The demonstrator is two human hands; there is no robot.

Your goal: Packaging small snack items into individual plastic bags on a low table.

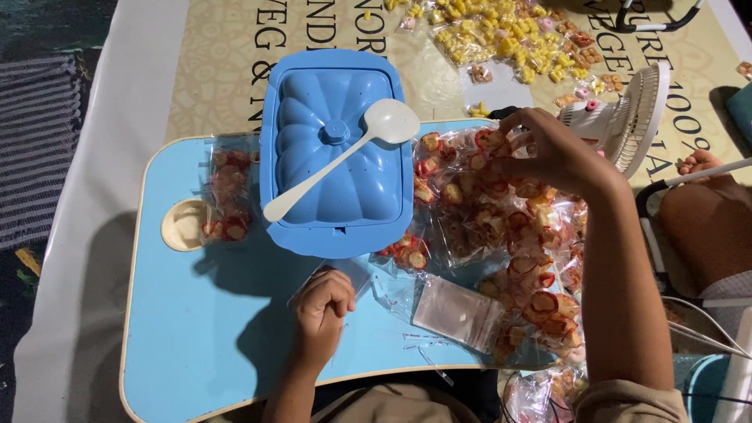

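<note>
L hand (pixel 323 301) fisted on tray (pixel 196 329); R hand (pixel 548 153) fingers pinching snack packet (pixel 492 145).

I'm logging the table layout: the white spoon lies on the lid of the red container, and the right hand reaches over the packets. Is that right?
Not quite. The head view shows the container is blue, not red. The rest holds: the white spoon lies on its lid, and the right hand reaches over the packets of red-rimmed snacks.

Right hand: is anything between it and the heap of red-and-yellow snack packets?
Nothing visible. The right hand already has its fingertips on the top of the heap of snack packets. The blue lidded box with its white spoon stands beside the heap.
</note>
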